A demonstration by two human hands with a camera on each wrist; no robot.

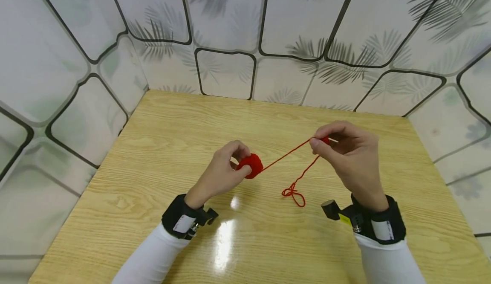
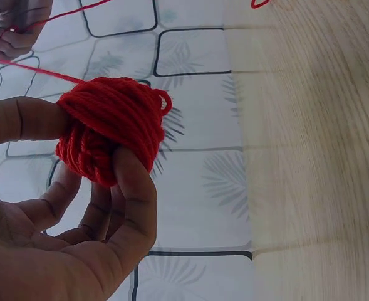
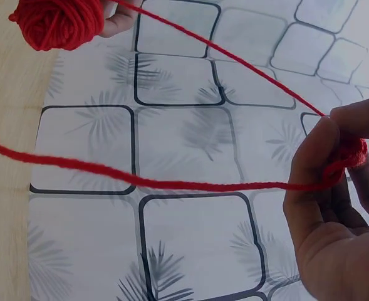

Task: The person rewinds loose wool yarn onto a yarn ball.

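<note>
My left hand (image 1: 221, 169) grips a small ball of red yarn (image 1: 251, 166) between thumb and fingers, above the table. In the left wrist view the wound strands of the yarn ball (image 2: 118, 119) show, with a small loop sticking out on its right side. A taut strand (image 1: 287, 154) climbs from the ball to my right hand (image 1: 350, 156), which pinches it between thumb and fingertips. Within those fingers sits a little bunch of red yarn (image 3: 353, 153), partly hidden. From there a slack tail (image 3: 171, 184) hangs down to a loose tangle (image 1: 294, 190) lying on the table.
The light wood table (image 1: 184, 117) has walls covered in pale patterned sheeting (image 1: 226, 75) at its back and sides. Black straps with small cameras (image 1: 184, 218) circle both wrists. A glare spot shines on the tabletop near the front.
</note>
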